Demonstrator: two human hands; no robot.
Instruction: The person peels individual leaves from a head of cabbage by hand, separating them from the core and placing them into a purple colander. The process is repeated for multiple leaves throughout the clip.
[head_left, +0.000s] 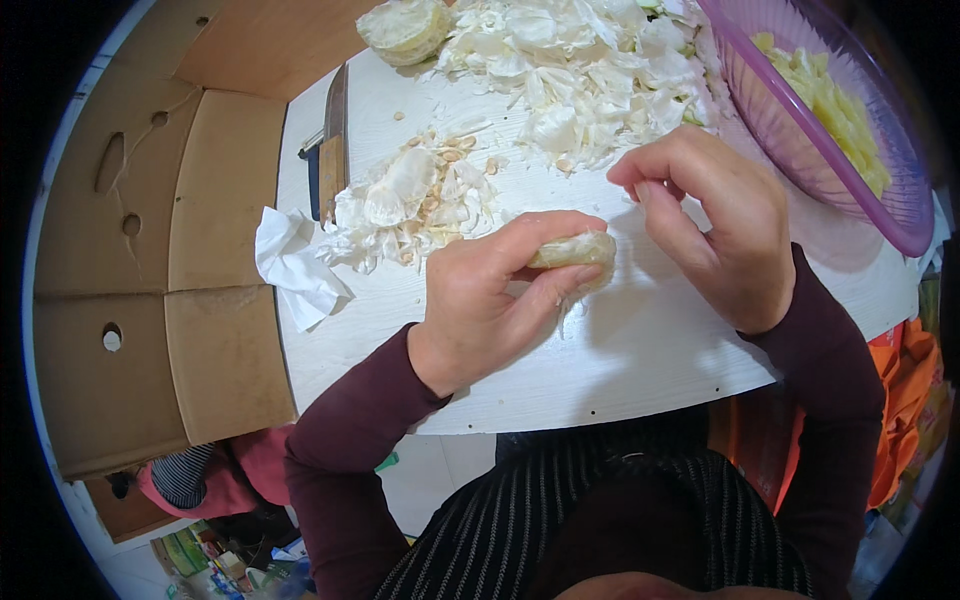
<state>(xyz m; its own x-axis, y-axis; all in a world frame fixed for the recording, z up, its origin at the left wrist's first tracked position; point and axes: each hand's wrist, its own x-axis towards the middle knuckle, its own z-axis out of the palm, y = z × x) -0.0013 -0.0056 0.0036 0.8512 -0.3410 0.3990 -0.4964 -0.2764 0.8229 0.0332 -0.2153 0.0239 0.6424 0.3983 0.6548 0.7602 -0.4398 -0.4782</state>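
Note:
My left hand grips a peeled pomelo segment between the thumb and fingers, and shreds of membrane dangle below it. To the right and slightly higher, my right hand hovers apart from the segment. Its thumb and forefinger tips are close together, but whether something small is pinched there cannot be made out. Beyond the left hand lies a heap of membranes and seeds. A larger pile of white pith and peel covers the far part of the white tabletop.
A partly peeled pomelo sits at the far edge. A wooden-handled knife lies at the left, with a crumpled tissue nearer me. Cardboard borders the table's left side. A purple plastic basin holds yellow pulp at far right.

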